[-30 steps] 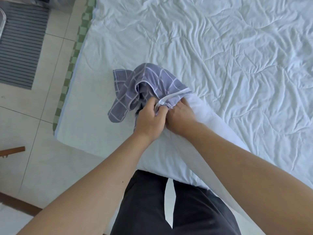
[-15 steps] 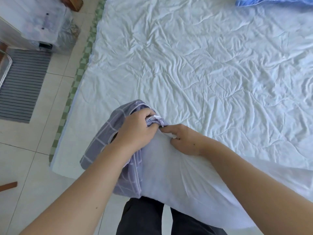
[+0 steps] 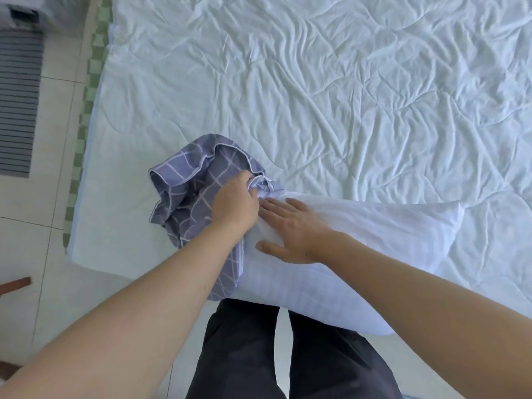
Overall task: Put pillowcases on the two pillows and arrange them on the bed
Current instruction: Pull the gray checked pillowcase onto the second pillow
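Left hand [image 3: 234, 204] has its fingers curled, pinching the bunched grey checked pillowcase [image 3: 190, 182] against the pillow's corner. Right hand [image 3: 290, 230] lies flat at 3 o'clock of the left, fingers straight and slightly spread, pressing the white pillow [image 3: 374, 237]. Pillow rests across the near edge of the bed [image 3: 316, 82], pillowcase at its 9 o'clock end.

A white pillow [image 3: 359, 249] was seen lying on the wrinkled white bed [image 3: 316, 82], one end overhanging the near edge. The bunched purple checked pillowcase [image 3: 190, 182] was gripped at the pillow's corner by the left hand [image 3: 234, 204]. The right hand [image 3: 290, 228] was laid flat on the pillow, fingers straight.
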